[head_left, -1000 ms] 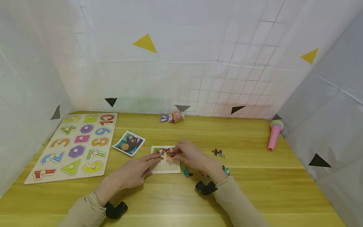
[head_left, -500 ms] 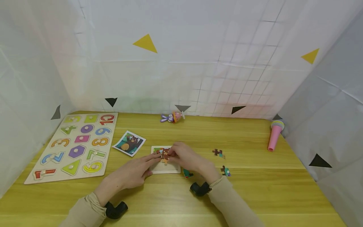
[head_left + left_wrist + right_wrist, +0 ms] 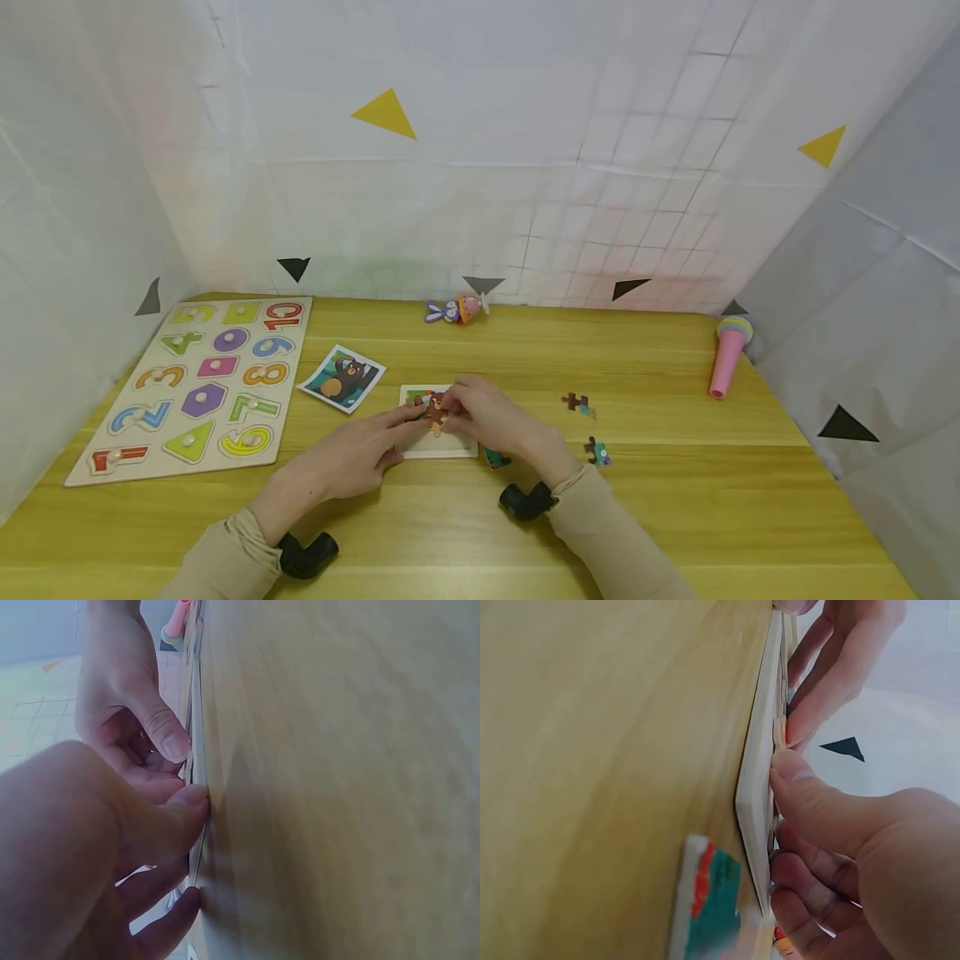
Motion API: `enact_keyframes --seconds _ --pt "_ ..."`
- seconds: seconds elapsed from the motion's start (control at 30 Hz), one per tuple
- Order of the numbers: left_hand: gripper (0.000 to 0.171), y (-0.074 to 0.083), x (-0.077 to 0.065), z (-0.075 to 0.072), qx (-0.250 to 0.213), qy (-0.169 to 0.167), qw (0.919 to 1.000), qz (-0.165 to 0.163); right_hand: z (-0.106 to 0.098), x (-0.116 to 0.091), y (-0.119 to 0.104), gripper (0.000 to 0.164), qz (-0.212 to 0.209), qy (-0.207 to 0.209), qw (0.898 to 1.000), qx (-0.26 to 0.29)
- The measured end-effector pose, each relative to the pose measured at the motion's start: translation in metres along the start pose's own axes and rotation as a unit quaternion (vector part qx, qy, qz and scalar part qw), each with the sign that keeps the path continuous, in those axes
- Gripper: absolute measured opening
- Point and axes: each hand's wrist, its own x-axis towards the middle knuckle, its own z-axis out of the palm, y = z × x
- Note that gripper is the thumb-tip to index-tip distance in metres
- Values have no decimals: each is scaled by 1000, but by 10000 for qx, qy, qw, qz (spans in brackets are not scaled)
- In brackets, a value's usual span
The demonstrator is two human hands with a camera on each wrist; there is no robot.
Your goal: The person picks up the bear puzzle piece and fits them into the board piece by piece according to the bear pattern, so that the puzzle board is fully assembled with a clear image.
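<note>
Yellow wooden table [image 3: 675, 508] bears the puzzle tray [image 3: 442, 449] between both hands; the left hand [image 3: 363, 454] rests straight fingers at its left side, the right hand [image 3: 498, 421] touches bear pieces [image 3: 437, 414], pinching unclear; gentle, level pressure should help.

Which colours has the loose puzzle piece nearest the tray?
Mostly teal, partly red; the puzzle piece shows best in the right wrist view.

On the worktop [image 3: 420, 533], a number board [image 3: 234, 385] lies left, a picture card [image 3: 342, 379] just right of it. Right of the card and slightly nearer is the puzzle tray [image 3: 442, 447], left hand [image 3: 367, 454] on its left side, right hand [image 3: 498, 417] on its right. One puzzle piece [image 3: 495, 459] lies beside the tray's near right corner, two farther right. A toy figure [image 3: 456, 311] lies behind the tray, a microphone [image 3: 726, 360] far right.
</note>
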Motion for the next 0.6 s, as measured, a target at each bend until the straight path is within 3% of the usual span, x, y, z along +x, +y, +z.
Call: enact_keyframes --seconds 0.47,0.6 --pt "54 1 0 0 100 0 9997 209 0 -1 -1 20 209 32 9997 90" --pt "56 1 1 1 119 -65 9998 108 1 -1 -1 18 224 55 9997 87"
